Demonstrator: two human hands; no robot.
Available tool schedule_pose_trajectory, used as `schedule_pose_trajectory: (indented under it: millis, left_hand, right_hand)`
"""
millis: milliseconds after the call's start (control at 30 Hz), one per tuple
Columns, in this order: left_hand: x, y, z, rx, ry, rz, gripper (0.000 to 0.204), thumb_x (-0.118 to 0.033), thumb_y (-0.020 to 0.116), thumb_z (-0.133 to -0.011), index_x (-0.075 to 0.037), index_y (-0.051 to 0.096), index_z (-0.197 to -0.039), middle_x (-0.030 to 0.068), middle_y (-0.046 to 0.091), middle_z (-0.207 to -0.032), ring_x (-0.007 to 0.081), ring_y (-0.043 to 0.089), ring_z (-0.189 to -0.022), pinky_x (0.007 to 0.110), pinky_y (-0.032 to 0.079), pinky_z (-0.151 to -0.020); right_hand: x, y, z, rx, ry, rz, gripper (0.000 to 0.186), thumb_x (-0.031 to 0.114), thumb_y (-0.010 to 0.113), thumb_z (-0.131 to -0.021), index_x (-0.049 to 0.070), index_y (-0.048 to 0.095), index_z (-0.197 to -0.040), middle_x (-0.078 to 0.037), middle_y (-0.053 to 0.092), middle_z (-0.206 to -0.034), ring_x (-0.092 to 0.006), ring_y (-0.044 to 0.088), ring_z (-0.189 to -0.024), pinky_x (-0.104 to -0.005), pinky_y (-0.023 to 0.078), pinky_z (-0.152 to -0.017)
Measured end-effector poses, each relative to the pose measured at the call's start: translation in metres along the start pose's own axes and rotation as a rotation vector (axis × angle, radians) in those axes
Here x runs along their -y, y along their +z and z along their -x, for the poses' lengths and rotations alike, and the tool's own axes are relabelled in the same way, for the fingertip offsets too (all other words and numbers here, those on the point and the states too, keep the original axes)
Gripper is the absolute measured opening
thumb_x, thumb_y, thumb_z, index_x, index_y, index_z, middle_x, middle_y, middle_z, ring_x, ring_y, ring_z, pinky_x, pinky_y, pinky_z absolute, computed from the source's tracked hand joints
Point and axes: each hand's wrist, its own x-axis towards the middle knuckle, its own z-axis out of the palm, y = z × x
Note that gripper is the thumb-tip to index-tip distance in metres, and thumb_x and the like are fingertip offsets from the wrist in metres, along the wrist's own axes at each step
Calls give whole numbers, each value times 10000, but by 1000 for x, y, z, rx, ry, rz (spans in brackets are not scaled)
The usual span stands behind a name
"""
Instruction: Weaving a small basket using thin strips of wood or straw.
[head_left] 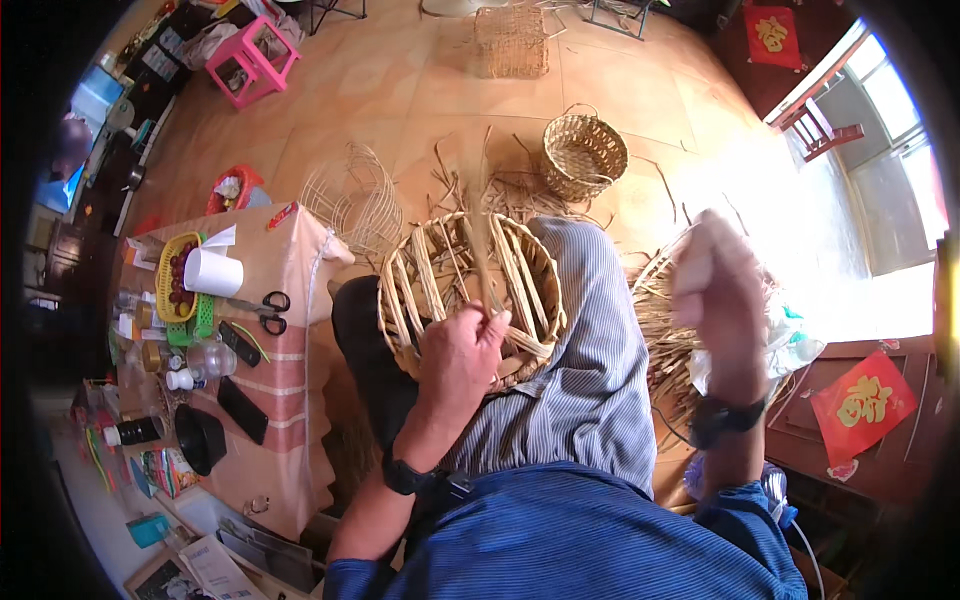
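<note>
A round, shallow woven basket (553, 285) of tan dried strips rests on my lap, mostly over the left thigh. Several pale strips run lengthwise across its opening with gaps between them. My left hand (462, 350) is closed at the near part of the basket, thumb and fingers pinching a plant strip (484, 262). That strip stretches away from me over the basket, its far part blurred. Off to the right, my right hand (712, 275) is raised well apart from the basket. Motion smears its fingers, so whether it holds a strand is unclear.
A bundle of loose dried stalks (668, 350) lies by my right leg. Beyond my knees are a finished-looking handled basket (584, 152), an open wicker frame (352, 200) and scattered strands. The cloth-covered table (285, 440) at left carries scissors (262, 308). A pink stool (250, 62) stands farther off.
</note>
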Motion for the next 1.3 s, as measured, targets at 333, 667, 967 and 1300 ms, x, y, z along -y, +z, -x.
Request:
schedule_pose_trajectory:
  millis: [333, 667, 967, 1300]
  left_hand:
    - [-30, -28, -37, 150, -217, 229, 195, -127, 696, -1039, 26, 635, -936, 99, 730, -726, 161, 684, -527, 321, 512, -501]
    - [-21, -22, -70, 101, 113, -274, 219, -174, 800, -899, -1, 725, -1009, 212, 722, -820, 407, 714, -817, 480, 557, -749]
    - [-8, 22, -73, -2, 40, -458, 115, -129, 676, -900, -44, 727, -959, 227, 736, -866, 443, 731, -859, 546, 591, -777]
    - [-14, 2, -46, 15, 26, -122, 524, -185, 755, -968, -61, 560, -1439, 242, 732, -866, 439, 733, -824, 529, 566, -727]
  right_hand:
    - [-80, 47, 37, 530, -226, 1334, 340, 64, 605, -963, 28, 640, -1299, -121, 597, -1113, -306, 717, -919, -400, 607, -757]
    - [-90, 62, 38, 503, -260, 1338, 369, 102, 597, -932, 18, 595, -1291, -136, 538, -1097, -307, 657, -999, -433, 577, -771]
    - [-96, 64, 48, 382, -196, 1417, 514, -31, 602, -799, 26, 652, -1307, -167, 528, -1045, -360, 636, -972, -448, 561, -780]
    - [-93, 66, 53, 277, -145, 1243, 353, -77, 584, -860, 24, 753, -1153, -172, 619, -1041, -394, 697, -891, -493, 560, -746]
